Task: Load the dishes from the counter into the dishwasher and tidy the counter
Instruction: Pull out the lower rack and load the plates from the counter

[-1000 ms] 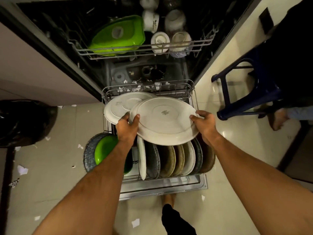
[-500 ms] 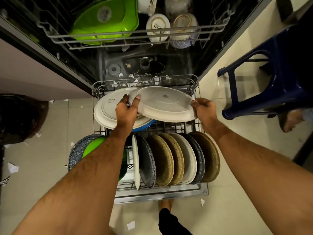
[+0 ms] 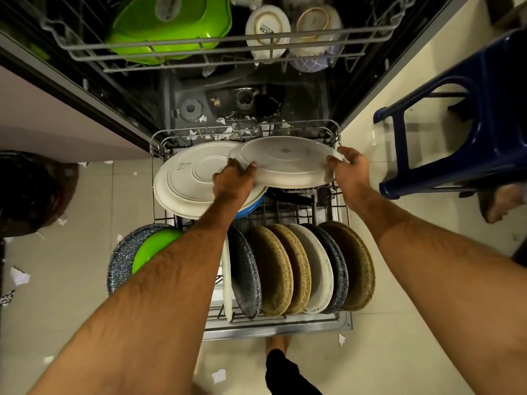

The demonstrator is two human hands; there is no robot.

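Observation:
I hold a large white plate (image 3: 285, 162) upside down and nearly flat over the back of the pulled-out lower rack (image 3: 338, 132). My left hand (image 3: 232, 182) grips its left rim and my right hand (image 3: 352, 169) grips its right rim. A second large white plate (image 3: 188, 178) lies tilted at the rack's back left, partly under the held plate, with a blue dish (image 3: 251, 209) beneath it. Several speckled, tan and white plates (image 3: 299, 269) stand on edge in the rack's front rows. A green plate (image 3: 155, 246) leans against a speckled blue plate (image 3: 122, 258) at the rack's left.
The upper rack (image 3: 228, 41) holds a green container (image 3: 171, 27) and several cups (image 3: 268, 27). A blue plastic stool (image 3: 462, 115) stands right of the dishwasher. A dark bin bag (image 3: 31, 192) sits on the left floor. Paper scraps litter the tiles. My foot (image 3: 278, 344) shows below the door.
Both hands have carried the white plate back and down toward the rear of the lower rack and tipped it from tilted toward me to nearly flat.

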